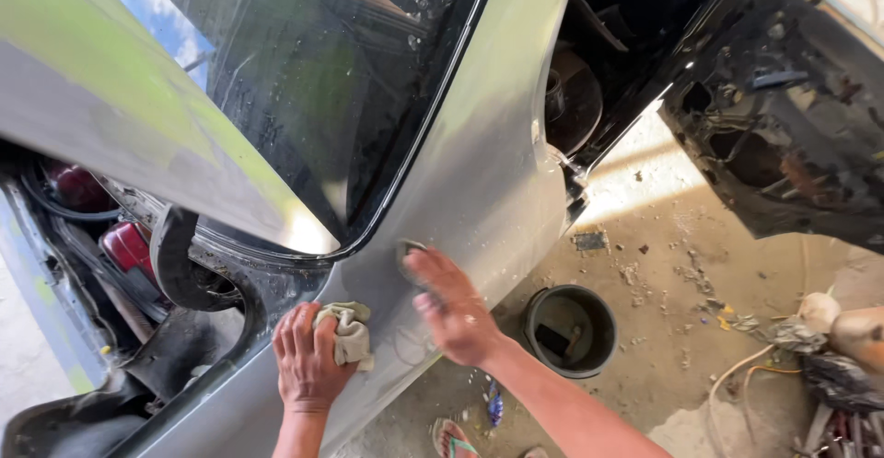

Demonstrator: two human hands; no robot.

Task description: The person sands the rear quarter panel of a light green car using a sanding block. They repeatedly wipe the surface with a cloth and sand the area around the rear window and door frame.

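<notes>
Left hand (307, 359) bunches a soft, limp rag (348, 331) against the stiff grey car panel (479, 182); right hand (451, 303) presses a thin sanding pad (407, 257) flat, fingers together.

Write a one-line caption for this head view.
Right hand presses a sanding pad on a grey car body panel; left hand holds a rag against it.
</notes>
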